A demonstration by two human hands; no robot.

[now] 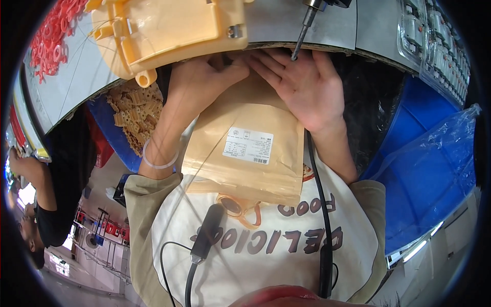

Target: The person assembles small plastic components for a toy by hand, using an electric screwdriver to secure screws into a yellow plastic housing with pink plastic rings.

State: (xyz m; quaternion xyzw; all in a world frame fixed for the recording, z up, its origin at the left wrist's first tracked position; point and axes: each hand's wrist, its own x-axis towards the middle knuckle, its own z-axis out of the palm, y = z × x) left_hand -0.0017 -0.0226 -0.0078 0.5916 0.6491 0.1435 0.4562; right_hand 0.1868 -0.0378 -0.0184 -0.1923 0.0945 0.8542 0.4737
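A brown paper pouch (245, 174) with a white printed label lies in my lap, its far end reaching up beneath both hands. My left hand (207, 79) is curled near the table edge, thumb against the fingers; whatever the fingertips hold is hidden. My right hand (307, 87) is turned palm up beside the pouch's far end, fingers spread, holding nothing visible. A metal driver bit (306, 28) hangs over the right palm, its tip in front of the hand; I cannot tell whether they touch. The yellow plastic housing (174, 28) lies on the table above my left hand.
Pink-red plastic rings (51, 43) are heaped at the table's left. Below the edge, a blue bin (110, 133) holds tan plastic parts. At right are clear trays (434, 41) of metallic parts and a blue bin (424, 174) with plastic film. Another person's arm (41, 184) shows left.
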